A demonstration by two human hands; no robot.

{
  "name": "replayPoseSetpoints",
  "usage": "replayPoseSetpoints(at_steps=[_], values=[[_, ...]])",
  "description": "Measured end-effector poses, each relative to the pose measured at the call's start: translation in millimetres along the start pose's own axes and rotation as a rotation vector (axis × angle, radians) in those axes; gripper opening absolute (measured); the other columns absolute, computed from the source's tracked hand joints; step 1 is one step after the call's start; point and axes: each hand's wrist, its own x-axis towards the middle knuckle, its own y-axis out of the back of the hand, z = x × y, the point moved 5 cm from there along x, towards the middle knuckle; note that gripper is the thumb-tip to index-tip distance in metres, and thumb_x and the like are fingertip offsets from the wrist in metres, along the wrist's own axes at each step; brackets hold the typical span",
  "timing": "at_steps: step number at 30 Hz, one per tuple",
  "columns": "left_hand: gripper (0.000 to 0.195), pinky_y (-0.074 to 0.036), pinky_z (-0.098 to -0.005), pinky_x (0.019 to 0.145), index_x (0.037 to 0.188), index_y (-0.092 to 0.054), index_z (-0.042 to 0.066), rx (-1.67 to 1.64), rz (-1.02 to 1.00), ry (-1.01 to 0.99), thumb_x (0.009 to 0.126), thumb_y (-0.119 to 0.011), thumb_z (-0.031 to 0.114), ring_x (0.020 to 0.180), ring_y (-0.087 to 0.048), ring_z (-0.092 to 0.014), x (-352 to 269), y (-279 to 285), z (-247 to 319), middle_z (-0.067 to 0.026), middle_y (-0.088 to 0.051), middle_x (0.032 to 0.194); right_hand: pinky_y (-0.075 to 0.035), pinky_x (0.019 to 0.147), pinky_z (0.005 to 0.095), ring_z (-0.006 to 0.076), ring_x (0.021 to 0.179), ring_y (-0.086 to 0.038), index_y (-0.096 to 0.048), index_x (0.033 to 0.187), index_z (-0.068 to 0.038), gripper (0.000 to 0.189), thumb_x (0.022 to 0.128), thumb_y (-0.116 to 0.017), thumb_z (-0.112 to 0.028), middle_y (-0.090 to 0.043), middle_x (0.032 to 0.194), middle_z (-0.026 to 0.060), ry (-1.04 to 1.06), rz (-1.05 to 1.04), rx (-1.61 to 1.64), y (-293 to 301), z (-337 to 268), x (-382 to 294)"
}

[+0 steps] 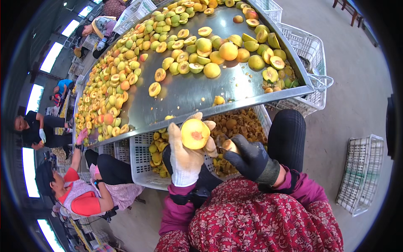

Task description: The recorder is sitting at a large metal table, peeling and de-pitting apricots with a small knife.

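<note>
My left hand [189, 151], in a pale, stained glove, holds up a halved yellow stone fruit [195, 134] with its cut face and brownish centre towards the camera. To its right, my right hand [252, 157] in a dark glove is closed round the light-coloured handle [230, 146] of a small tool, whose working end is hard to make out. Both hands are just below the near edge of a metal table [189, 107]. Halved and whole yellow-green fruits [204, 45] lie across the table, with a dense heap [116, 82] along its left side.
White plastic crates [143, 167] under the table edge hold fruit halves and brown pits or scraps [239, 126]. Another crate [315, 41] stands by the right corner, and one [360, 174] on the floor at right. A co-worker [82, 195] sits at left, one pink-gloved hand at the heap.
</note>
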Motion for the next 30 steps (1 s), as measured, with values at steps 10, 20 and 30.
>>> replayPoseSetpoints(at_steps=[10, 20, 30], values=[[0.050, -0.048, -0.0339, 0.086, 0.123, -0.048, -0.003, 0.535, 0.161, -0.539, 0.102, -0.027, 0.037, 0.094, -0.058, -0.022, -63, -3, 6, -0.0171, -0.062, 0.105, -0.045, 0.049, 0.0397, 0.0300, 0.058, -0.061, -0.048, 0.092, -0.005, 0.034, 0.087, -0.064, -0.033, -0.057, 0.067, 0.0112, 0.118, -0.090, -0.474, -40, -48, -6], [0.046, -0.052, -0.0430, 0.083, 0.120, -0.050, -0.001, 0.199, 0.156, -0.620, 0.100, -0.033, 0.036, 0.092, -0.061, -0.031, -84, -14, 10, -0.0192, -0.060, 0.106, -0.046, 0.049, 0.0415, 0.0326, 0.059, -0.061, -0.049, 0.097, -0.002, 0.037, 0.084, -0.066, -0.031, -0.059, 0.073, 0.0139, 0.208, -0.115, -0.546, -45, -60, -16], [0.047, -0.054, -0.0445, 0.076, 0.115, -0.052, 0.000, 0.338, -0.031, -0.712, 0.100, -0.038, 0.042, 0.083, -0.064, -0.030, -85, -23, 13, -0.0193, -0.060, 0.106, -0.047, 0.050, 0.0407, 0.0347, 0.058, -0.063, -0.045, 0.123, 0.000, 0.042, 0.093, -0.055, -0.027, -0.060, 0.069, 0.0182, 0.129, -0.145, 0.235, -60, -49, -31]])
